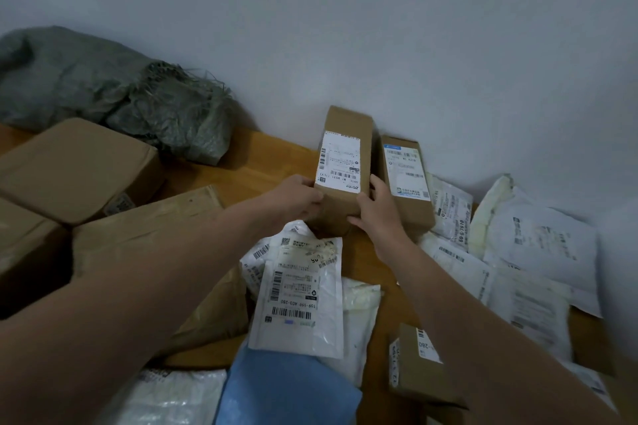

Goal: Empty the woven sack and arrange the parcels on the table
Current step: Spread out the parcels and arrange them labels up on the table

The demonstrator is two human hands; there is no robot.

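Left hand (297, 198) and right hand (376, 209) were clamped on the near end of a long cardboard box (345, 166), fingers wrapped over its side edges, far end toward the wall. It sat at the back of the surface (276, 155), just beside a second labelled box (407, 183). Likely stiff and light; side grip suits it, glossy label could slip. Woven sack (103, 90) lay slumped, probably empty.
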